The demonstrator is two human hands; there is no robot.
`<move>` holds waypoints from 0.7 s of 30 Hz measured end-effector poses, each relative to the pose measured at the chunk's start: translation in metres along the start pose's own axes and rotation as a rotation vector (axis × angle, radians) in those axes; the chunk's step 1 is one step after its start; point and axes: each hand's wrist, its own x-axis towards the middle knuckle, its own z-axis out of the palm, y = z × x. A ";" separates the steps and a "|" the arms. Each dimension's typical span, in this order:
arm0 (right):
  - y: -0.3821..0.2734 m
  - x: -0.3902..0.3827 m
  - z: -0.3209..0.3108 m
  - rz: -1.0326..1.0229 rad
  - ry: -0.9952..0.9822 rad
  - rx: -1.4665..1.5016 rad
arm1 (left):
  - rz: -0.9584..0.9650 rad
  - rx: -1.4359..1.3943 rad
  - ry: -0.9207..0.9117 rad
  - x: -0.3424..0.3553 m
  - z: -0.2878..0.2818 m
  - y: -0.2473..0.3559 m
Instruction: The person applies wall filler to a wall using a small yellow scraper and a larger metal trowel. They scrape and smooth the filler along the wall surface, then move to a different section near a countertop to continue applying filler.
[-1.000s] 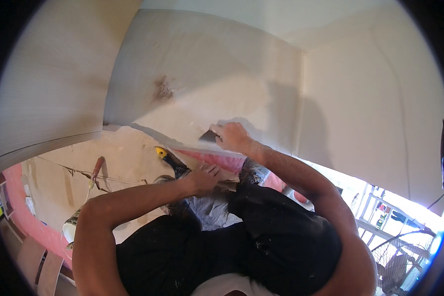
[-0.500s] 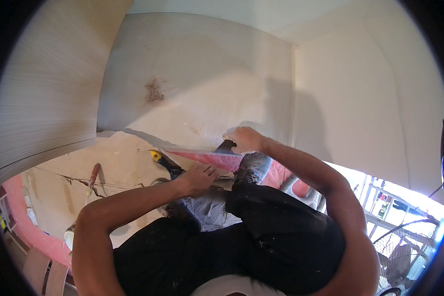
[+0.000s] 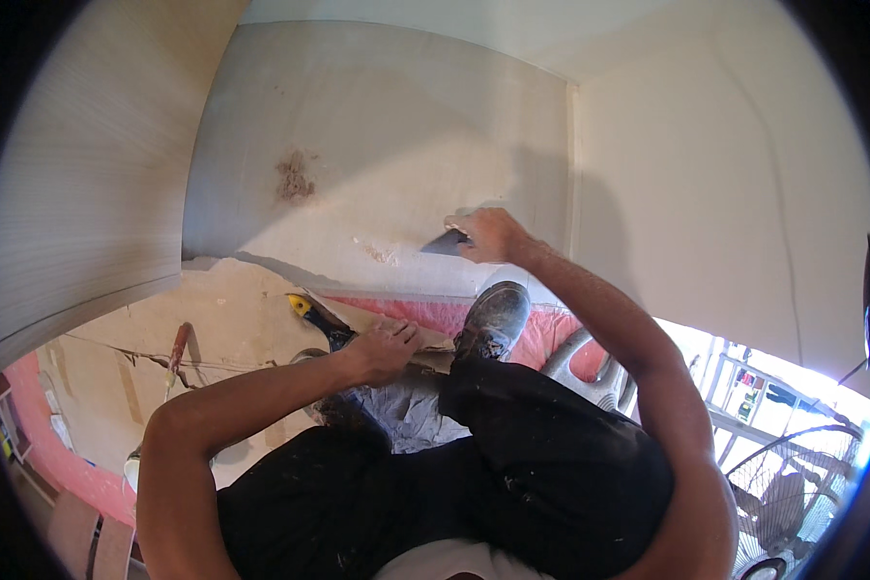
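My right hand [image 3: 493, 235] is closed round a putty knife [image 3: 445, 243], its dark blade pointing left near the lower wall [image 3: 358, 126]. Just left of the blade is a small rough patch [image 3: 379, 253] on the wall. My left hand [image 3: 387, 350] rests low between my knees, fingers bent over the edge of a beige sheet [image 3: 436, 350]; what lies under the palm is hidden. Against its heel is a black handle with a yellow end [image 3: 302, 305]; I cannot tell whether the hand grips that tool. My shoe [image 3: 498, 314] stands close below the knife.
A reddish-brown mark [image 3: 295, 178] stains the wall higher up. A wood-grain panel [image 3: 97, 184] closes the left side, a pale wall [image 3: 706, 203] the right. Cardboard [image 3: 232, 300] and pink sheeting [image 3: 411, 311] cover the floor. A red-handled tool [image 3: 179, 346] lies left; a fan [image 3: 788, 503] stands right.
My right hand has lifted the putty knife up from the foot of the wall, baring the shoe and more pink sheeting. My left hand stays nearly where it was.
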 end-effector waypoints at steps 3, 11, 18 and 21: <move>0.026 -0.026 -0.006 -0.059 -0.217 0.027 | 0.020 0.044 0.034 -0.001 0.010 -0.003; 0.030 -0.045 0.033 0.043 -0.166 0.035 | 0.023 -0.015 0.025 0.005 0.006 -0.003; 0.031 -0.076 0.005 -0.157 -0.139 -0.208 | 0.027 -0.024 0.036 -0.004 0.011 -0.006; 0.046 -0.126 0.036 -0.219 -0.060 -0.260 | 0.040 -0.024 0.017 0.002 0.009 -0.005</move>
